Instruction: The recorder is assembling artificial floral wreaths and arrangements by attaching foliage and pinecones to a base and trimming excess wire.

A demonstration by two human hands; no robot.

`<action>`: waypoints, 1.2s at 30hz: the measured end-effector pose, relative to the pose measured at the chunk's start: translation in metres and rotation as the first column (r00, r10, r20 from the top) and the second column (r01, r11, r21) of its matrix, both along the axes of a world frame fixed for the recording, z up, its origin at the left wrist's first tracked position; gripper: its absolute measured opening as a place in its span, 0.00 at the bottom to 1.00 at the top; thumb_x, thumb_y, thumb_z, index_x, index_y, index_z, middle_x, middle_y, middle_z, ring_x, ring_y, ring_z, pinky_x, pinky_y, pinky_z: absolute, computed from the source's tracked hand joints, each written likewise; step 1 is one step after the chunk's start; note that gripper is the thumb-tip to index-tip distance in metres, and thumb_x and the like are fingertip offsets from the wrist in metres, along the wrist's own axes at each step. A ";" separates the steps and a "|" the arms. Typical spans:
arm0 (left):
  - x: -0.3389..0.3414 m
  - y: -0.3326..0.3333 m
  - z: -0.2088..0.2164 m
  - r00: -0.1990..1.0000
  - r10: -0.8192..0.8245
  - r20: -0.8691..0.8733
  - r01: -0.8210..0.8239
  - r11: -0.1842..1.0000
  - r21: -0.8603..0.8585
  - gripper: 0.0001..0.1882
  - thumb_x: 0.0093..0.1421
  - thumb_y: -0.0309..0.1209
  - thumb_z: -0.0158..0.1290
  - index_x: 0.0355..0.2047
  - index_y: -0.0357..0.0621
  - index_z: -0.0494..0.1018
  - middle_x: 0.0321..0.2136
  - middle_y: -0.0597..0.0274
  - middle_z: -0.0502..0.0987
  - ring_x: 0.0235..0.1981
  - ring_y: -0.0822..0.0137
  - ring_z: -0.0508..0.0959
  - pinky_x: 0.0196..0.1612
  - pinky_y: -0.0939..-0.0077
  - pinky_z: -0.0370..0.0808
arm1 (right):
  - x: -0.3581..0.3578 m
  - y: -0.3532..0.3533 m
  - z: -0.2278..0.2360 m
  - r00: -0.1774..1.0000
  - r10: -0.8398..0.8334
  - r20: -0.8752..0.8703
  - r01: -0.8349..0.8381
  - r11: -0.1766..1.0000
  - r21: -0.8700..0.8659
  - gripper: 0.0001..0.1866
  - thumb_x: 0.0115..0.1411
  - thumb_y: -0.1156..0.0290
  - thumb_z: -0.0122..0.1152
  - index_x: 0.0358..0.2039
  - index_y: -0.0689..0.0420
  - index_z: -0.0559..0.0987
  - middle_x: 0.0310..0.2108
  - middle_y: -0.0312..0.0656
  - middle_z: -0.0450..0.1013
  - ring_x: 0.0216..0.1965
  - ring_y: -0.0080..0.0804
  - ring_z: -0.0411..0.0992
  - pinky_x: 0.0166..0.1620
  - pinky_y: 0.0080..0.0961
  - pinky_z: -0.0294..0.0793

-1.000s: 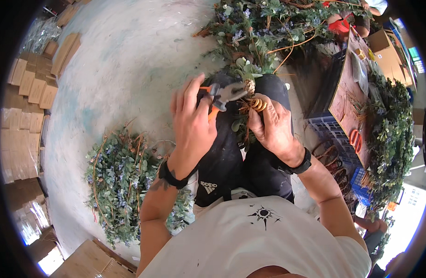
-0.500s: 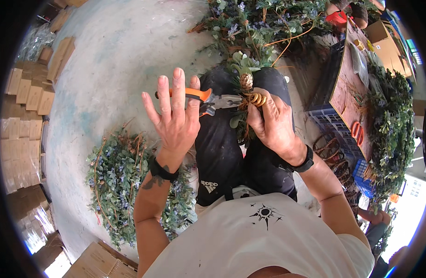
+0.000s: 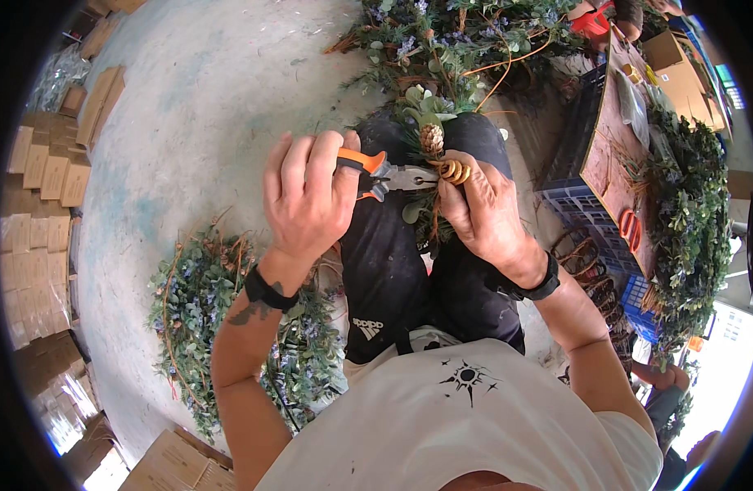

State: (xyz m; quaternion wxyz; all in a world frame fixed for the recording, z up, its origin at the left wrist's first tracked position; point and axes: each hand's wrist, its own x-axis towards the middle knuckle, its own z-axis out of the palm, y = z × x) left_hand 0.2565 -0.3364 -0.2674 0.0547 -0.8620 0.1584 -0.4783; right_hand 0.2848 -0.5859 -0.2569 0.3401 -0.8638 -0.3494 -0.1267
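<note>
My left hand (image 3: pixel 311 184) is closed around the orange and black handles of a pair of pliers (image 3: pixel 401 177). The jaws point right and reach the stems just beside my right fingertips. My right hand (image 3: pixel 487 209) is closed, its thumb and fingers pinching brown stems at the middle of a leafy spray (image 3: pixel 417 214) that lies across my dark trousers. Gold-coloured rings or coils (image 3: pixel 454 171) sit round one of its fingers. A pale pine cone (image 3: pixel 431 139) stands just above the pliers' tips, with green leaves (image 3: pixel 429 103) beyond it.
Greenery garlands with blue flowers (image 3: pixel 466 49) pile up ahead, and a greenery wreath (image 3: pixel 204 319) lies on the floor at left. To the right, a board on blue crates (image 3: pixel 618 155) carries red-handled scissors (image 3: pixel 630 230). Stacked cartons (image 3: pixel 45 180) line the left. Another person's arm shows at top right.
My left fingers, stretched out before, have curled round the pliers' handles. The pliers have shifted slightly right, while my right hand stays nearly in place.
</note>
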 end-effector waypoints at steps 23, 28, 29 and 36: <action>-0.031 -0.008 0.018 0.606 -0.289 -0.741 -0.033 0.922 -0.386 0.20 0.55 0.23 0.64 0.48 0.27 0.78 0.69 0.46 0.63 0.67 0.40 0.65 0.67 0.51 0.65 | 0.021 -0.022 -0.010 0.969 0.218 -0.113 -0.208 0.973 0.098 0.19 0.69 0.61 0.61 0.55 0.57 0.75 0.50 0.48 0.77 0.45 0.54 0.75 0.48 0.45 0.75; -0.034 -0.018 0.003 0.736 -0.236 -0.635 -0.014 0.932 -0.363 0.22 0.56 0.24 0.64 0.50 0.25 0.77 0.69 0.45 0.63 0.67 0.42 0.66 0.67 0.49 0.65 | 0.020 -0.020 -0.011 0.971 0.203 -0.129 -0.194 0.978 0.083 0.20 0.70 0.59 0.60 0.55 0.57 0.75 0.50 0.48 0.77 0.45 0.54 0.74 0.49 0.45 0.74; -0.034 -0.018 0.000 0.766 -0.214 -0.606 -0.026 0.932 -0.362 0.22 0.56 0.25 0.64 0.50 0.25 0.77 0.69 0.45 0.63 0.67 0.42 0.66 0.67 0.48 0.65 | 0.020 -0.021 -0.011 0.972 0.198 -0.126 -0.189 0.979 0.081 0.20 0.70 0.59 0.59 0.55 0.57 0.75 0.50 0.47 0.77 0.44 0.53 0.74 0.48 0.45 0.74; -0.036 -0.018 -0.010 0.851 -0.044 -0.524 -0.062 0.981 -0.182 0.18 0.56 0.28 0.63 0.45 0.27 0.78 0.68 0.45 0.64 0.65 0.41 0.67 0.67 0.43 0.64 | 0.021 -0.017 -0.011 0.969 0.208 -0.132 -0.196 0.976 0.099 0.20 0.71 0.57 0.57 0.55 0.57 0.75 0.49 0.47 0.76 0.44 0.53 0.74 0.48 0.45 0.74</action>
